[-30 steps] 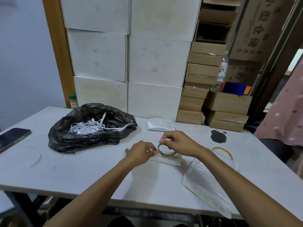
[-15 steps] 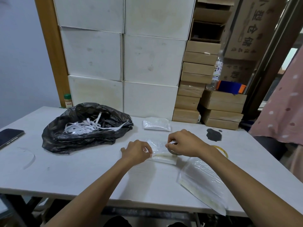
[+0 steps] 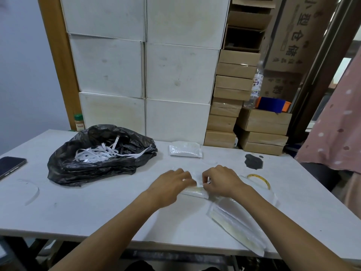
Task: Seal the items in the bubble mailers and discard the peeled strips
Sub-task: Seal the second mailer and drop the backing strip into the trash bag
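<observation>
A small white bubble mailer (image 3: pixel 196 189) lies on the white table (image 3: pixel 97 208) between my hands, mostly covered by them. My left hand (image 3: pixel 172 183) presses on its left part. My right hand (image 3: pixel 220 180) pinches its flap edge at the right, where a thin white strip shows between the fingers. A stack of empty mailers (image 3: pixel 236 223) lies under my right forearm. A sealed white mailer (image 3: pixel 185 149) rests farther back. A black bag (image 3: pixel 93 153) at the left holds several peeled white strips (image 3: pixel 97 153).
A phone (image 3: pixel 10 166) lies at the left table edge. A yellowish tape ring (image 3: pixel 258 179) and a dark stain (image 3: pixel 254 161) are at the right. White and brown boxes are stacked behind the table. A person in pink stands at the far right.
The tape roll seen between my hands a second ago is gone from view. Both hands have dropped flat onto the small mailer and drawn closer together.
</observation>
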